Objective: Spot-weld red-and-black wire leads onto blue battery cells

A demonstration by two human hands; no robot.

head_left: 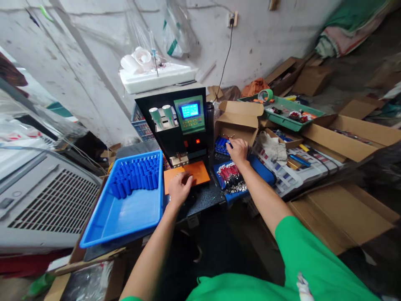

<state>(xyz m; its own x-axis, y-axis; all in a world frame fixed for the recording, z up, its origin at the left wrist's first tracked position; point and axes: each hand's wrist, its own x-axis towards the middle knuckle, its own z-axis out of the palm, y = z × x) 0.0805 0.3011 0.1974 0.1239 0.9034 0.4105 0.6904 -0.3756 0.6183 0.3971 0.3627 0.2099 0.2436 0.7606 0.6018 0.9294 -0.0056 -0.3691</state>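
My left hand (179,187) rests on an orange board (200,173) in front of a black spot-welding machine (169,140) with a lit blue screen. Its thumb stands apart from the fingers, and I see nothing held in it. Farther right, my right hand (239,151) reaches to the blue cylindrical battery cells (221,145) at an opened cardboard box (239,121). Its fingers are closed around one blue cell, partly hidden by them. Below that hand, a bundle of red and black wire leads (230,173) with metal ends lies on a blue tray (236,195).
At left stands a blue plastic bin (125,217) with many upright blue cells (138,175). A green tray (290,119) of small parts and several cardboard boxes are at right. White foam (156,77) sits on the machine. A grilled grey unit (46,200) is far left.
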